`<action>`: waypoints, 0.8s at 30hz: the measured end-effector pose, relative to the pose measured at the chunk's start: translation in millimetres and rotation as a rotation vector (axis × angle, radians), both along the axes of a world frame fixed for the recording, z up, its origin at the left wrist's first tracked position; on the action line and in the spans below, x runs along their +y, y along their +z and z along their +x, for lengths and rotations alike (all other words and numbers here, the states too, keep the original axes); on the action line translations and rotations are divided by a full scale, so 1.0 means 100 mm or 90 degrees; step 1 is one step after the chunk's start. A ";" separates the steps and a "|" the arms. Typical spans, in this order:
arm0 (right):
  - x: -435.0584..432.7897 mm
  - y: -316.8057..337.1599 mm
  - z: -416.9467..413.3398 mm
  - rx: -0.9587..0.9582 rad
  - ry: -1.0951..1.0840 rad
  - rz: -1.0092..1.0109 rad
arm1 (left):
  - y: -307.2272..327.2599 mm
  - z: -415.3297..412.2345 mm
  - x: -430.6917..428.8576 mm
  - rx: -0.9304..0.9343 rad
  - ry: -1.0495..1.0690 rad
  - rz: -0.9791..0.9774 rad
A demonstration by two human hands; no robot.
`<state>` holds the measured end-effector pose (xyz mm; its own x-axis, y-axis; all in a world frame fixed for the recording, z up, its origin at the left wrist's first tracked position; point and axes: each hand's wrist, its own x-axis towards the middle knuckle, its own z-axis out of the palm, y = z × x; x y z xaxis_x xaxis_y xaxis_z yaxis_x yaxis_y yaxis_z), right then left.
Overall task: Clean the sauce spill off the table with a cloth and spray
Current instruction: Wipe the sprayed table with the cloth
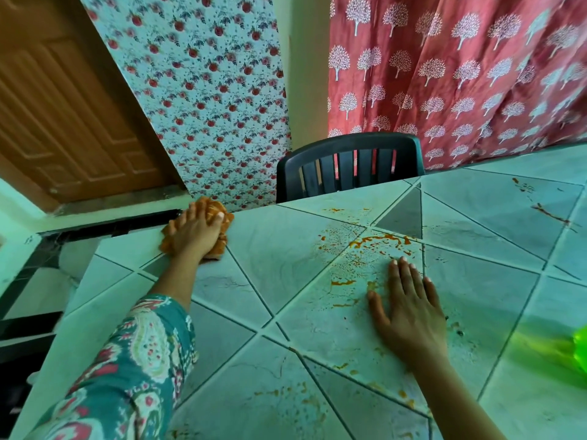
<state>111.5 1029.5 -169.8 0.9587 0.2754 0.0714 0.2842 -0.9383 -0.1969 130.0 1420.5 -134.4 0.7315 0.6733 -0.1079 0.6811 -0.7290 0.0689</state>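
Note:
My left hand [194, 231] lies on top of a crumpled orange cloth [222, 214] at the table's far left corner, its fingers curled over the cloth. Orange sauce [378, 239] is smeared and spattered across the middle of the tiled table [286, 268], with more streaks near the front edge and at the far right. My right hand [409, 306] rests flat on the table beside the spill, fingers straight and together. A blurred green object [571, 350], possibly the spray bottle, shows at the right edge.
A dark plastic chair [349, 166] stands against the table's far side. Behind it hang a red tree-print curtain [460, 74] and a floral cloth [203, 90]. A brown door [63, 115] is at the left.

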 end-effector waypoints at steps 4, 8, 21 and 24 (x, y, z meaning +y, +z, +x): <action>-0.01 0.01 0.01 0.000 -0.002 0.012 | 0.02 0.28 -0.32 0.003 0.136 -0.010; 0.00 -0.01 0.02 -0.008 -0.002 0.029 | 0.04 0.62 -0.83 0.016 0.019 0.006; -0.03 0.04 -0.03 0.022 0.010 0.042 | -0.01 0.35 -1.63 0.009 -0.551 -0.010; -0.14 0.05 -0.08 0.041 0.036 0.044 | 0.01 0.17 -1.24 0.008 -0.440 -0.016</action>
<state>104.0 1015.1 -165.0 0.9448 0.3263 0.0307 0.3215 -0.9043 -0.2808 146.6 1296.3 -133.7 0.9904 0.0500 -0.1286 0.0615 -0.9944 0.0864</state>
